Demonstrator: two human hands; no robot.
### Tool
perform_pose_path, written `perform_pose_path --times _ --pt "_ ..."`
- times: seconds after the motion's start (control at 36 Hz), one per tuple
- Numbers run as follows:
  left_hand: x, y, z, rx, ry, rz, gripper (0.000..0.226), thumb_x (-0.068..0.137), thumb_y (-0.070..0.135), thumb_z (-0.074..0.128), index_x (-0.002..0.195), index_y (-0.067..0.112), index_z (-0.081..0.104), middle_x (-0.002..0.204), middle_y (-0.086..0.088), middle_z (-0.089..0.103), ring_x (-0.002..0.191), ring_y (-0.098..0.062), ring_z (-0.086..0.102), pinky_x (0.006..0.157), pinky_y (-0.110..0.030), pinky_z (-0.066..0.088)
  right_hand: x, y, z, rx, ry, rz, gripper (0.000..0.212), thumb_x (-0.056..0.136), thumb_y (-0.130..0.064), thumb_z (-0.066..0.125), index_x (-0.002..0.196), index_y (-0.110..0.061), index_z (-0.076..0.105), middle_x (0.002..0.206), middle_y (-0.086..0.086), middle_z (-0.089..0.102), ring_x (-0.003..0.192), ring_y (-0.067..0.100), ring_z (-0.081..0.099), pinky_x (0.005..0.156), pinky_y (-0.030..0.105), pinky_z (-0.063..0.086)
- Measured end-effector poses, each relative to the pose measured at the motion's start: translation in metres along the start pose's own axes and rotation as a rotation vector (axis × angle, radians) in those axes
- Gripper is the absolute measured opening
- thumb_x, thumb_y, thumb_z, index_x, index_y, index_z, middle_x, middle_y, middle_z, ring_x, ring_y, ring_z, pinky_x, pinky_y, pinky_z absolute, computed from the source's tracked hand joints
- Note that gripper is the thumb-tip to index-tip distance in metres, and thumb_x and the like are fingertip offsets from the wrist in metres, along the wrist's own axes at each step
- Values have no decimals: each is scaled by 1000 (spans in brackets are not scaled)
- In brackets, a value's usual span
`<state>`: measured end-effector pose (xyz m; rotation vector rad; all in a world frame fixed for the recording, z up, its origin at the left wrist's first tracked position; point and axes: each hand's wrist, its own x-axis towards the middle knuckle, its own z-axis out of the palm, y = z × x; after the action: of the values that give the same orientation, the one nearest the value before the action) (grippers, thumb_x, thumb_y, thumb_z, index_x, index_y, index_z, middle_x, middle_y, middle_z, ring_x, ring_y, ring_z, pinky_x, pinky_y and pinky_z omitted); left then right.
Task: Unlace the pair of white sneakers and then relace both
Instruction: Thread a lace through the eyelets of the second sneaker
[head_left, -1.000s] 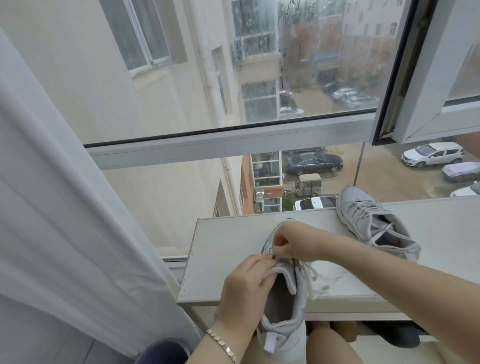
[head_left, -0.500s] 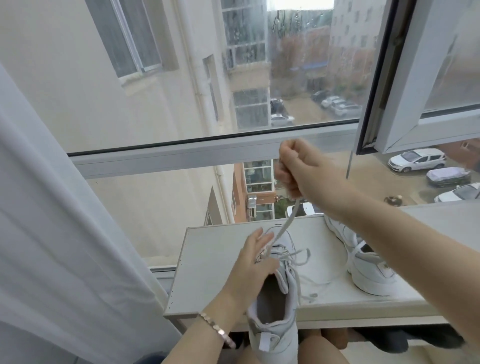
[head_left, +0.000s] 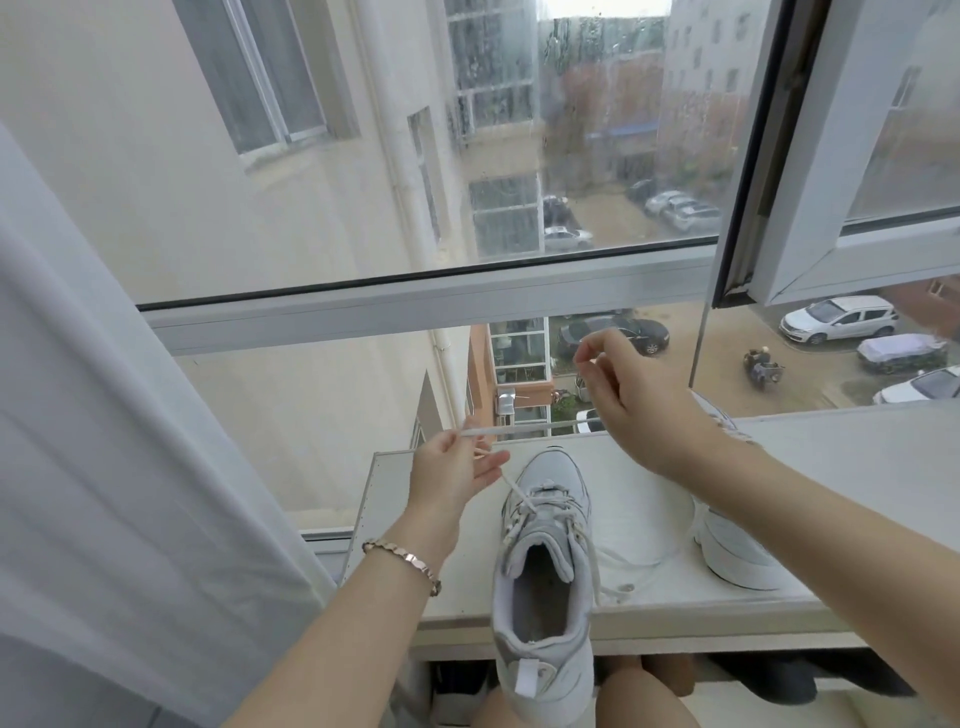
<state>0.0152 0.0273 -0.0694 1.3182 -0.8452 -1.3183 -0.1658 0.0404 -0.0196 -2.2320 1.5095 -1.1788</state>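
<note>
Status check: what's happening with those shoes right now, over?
Left hand, right hand pinching lace. Near sneaker partly laced. Second sneaker beside right forearm. Nothing blocking.

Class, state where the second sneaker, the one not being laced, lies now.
In the head view, the second sneaker sits on the white ledge at the right, partly hidden behind the right forearm, just right of the near sneaker.

Both forearms reached forward; the left hand (head_left: 452, 475) pinched the shoelace (head_left: 509, 429) low, the right hand (head_left: 641, 402) pinched it higher.

Second sneaker (head_left: 737, 545) half hidden by right forearm (head_left: 810, 514) (midsection covered).
</note>
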Motion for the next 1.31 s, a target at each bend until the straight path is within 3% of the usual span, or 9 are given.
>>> perform_pose_path --times 0.08,0.19,0.33,0.44,0.53,0.58,0.69,0.89,1.31 --pt "1 -14 -12 258 -44 131 8 88 13 60 88 20 62 93 2 64 87 -12 64 82 -27 53 -3 6 1 -59 -13 10 11 97 -15 41 103 -10 49 58 -11 46 49 12 44 51 34 37" --pt "-9 -24 -31 384 -53 279 25 86 11 61 91 35 57 99 17 61 86 6 61 64 -4 44 -5 15 0 -145 -58 54 14 98 -19 39 107 -11 49 70 -14 52 62 16 53 57 35 45" --pt "-29 -30 -36 577 36 373 23 84 18 62 94 37 52 114 11 49 89 7 55 77 -15 42 -6 18 7 -157 -150 105 18 98 -22 44 111 -13 52 87 -5 69 80 15 62 72 37 51" --pt "-53 -33 -25 826 -331 118 44 57 64 67 93 46 50 100 25 54 92 2 53 79 -21 43 -5 17 14 -134 -211 129 12 93 -19 54 99 -14 63 89 -4 70 87 16 64 80 39 51" --pt "-63 -44 -19 975 -354 216 29 66 47 65 93 36 58 87 16 64 83 -6 60 74 -26 50 -4 16 18 -155 -176 115 11 90 -18 59 92 -15 69 83 -5 68 79 11 62 74 27 51" --pt "-64 -48 -21 968 -263 307 16 79 24 57 94 28 62 83 9 64 78 -12 59 69 -24 47 -3 12 22 -98 -199 104 11 87 -17 63 93 -14 73 77 -15 60 68 -3 54 65 6 42" --pt "-64 -49 -27 925 -286 326 24 81 11 51 87 30 65 71 10 61 72 -10 57 56 -13 37 -10 5 38 52 -390 149 15 88 -16 62 97 -13 73 74 -23 51 67 -10 49 64 -4 38" --pt "-66 -47 -29 1056 -186 415 21 78 30 57 96 35 66 91 14 69 82 -4 59 69 -21 47 -38 15 55 16 -566 179 17 90 -14 59 100 -15 72 79 -18 53 67 -10 47 65 -3 35" --pt "-67 -45 -25 1122 -143 415 16 83 26 56 94 34 65 85 7 69 80 -14 60 70 -28 46 -57 24 53 57 -467 221 12 89 -17 59 91 -16 71 75 -20 53 71 -8 48 67 1 37"
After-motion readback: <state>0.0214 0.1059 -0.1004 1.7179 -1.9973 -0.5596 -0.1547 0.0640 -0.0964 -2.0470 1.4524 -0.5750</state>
